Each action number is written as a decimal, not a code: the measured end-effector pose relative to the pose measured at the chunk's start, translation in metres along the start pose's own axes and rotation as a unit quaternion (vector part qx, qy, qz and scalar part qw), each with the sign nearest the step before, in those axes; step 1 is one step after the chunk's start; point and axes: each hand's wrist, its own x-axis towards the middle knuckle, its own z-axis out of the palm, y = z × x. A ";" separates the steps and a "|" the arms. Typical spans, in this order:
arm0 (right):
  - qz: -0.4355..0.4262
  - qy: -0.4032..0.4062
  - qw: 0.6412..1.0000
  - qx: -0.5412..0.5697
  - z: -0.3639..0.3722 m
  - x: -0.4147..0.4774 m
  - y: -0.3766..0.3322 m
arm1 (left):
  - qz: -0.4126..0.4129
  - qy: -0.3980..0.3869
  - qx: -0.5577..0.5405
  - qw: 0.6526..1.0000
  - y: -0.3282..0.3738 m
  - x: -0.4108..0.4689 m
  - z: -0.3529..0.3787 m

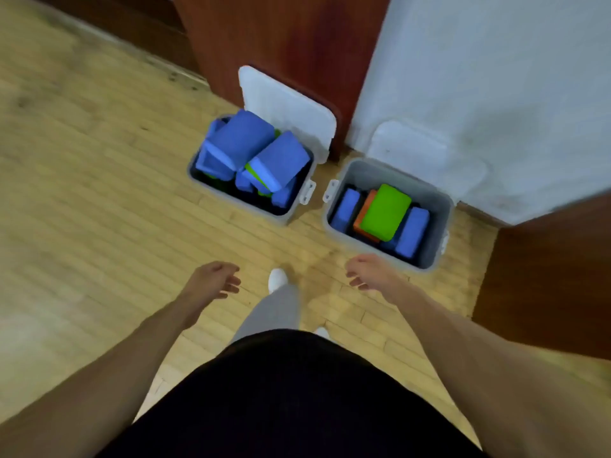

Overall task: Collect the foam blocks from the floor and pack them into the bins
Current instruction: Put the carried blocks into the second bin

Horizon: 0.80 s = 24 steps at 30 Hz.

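Note:
Two grey bins stand side by side on the wooden floor. The left bin [195, 175] is heaped with several blue foam blocks [243, 138] and a green one showing between them. The right bin [439, 226] holds a green block [385, 211] lying on an orange block [363, 209], with blue blocks [411, 231] at the sides. My left hand [213, 280] and my right hand [367, 271] hang in front of the bins, fingers loosely apart, both holding nothing.
Each bin's white lid [284, 104] leans open behind it. A red-brown wooden panel [281, 38] and a white wall [496, 77] stand behind the bins, and more dark wood [545, 276] at the right. My legs and white shoe [277, 279] are below.

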 end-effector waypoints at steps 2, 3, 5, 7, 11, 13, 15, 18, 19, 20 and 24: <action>-0.018 -0.024 0.999 -0.039 0.032 -0.007 -0.015 | -0.032 0.047 -0.082 0.995 -0.047 -0.023 -0.033; -0.021 -0.036 0.998 -0.056 0.050 -0.010 -0.022 | -0.054 0.072 -0.131 0.987 -0.073 -0.033 -0.047; -0.027 -0.055 0.992 -0.107 0.088 -0.015 -0.037 | -0.086 0.115 -0.210 0.967 -0.125 -0.051 -0.073; -0.042 -0.076 0.981 -0.173 0.137 -0.018 -0.056 | -0.109 0.152 -0.274 0.943 -0.177 -0.068 -0.098; -0.086 -0.131 0.945 -0.286 0.264 -0.027 -0.101 | -0.144 0.209 -0.386 0.887 -0.272 -0.095 -0.154; -0.100 -0.170 0.916 -0.349 0.334 -0.036 -0.124 | -0.161 0.234 -0.423 0.860 -0.316 -0.109 -0.186; -0.118 -0.203 0.881 -0.410 0.400 -0.048 -0.150 | -0.177 0.267 -0.451 0.833 -0.357 -0.126 -0.216; -0.156 -0.224 0.839 -0.471 0.490 -0.070 -0.189 | -0.208 0.307 -0.474 0.798 -0.405 -0.153 -0.257; -0.171 -0.231 0.828 -0.482 0.518 -0.076 -0.201 | -0.211 0.314 -0.479 0.792 -0.418 -0.161 -0.270; -0.185 -0.240 0.817 -0.491 0.546 -0.082 -0.212 | -0.209 0.324 -0.484 0.786 -0.429 -0.166 -0.284; -0.213 -0.265 0.787 -0.515 0.649 -0.096 -0.249 | -0.209 0.357 -0.510 0.755 -0.466 -0.177 -0.342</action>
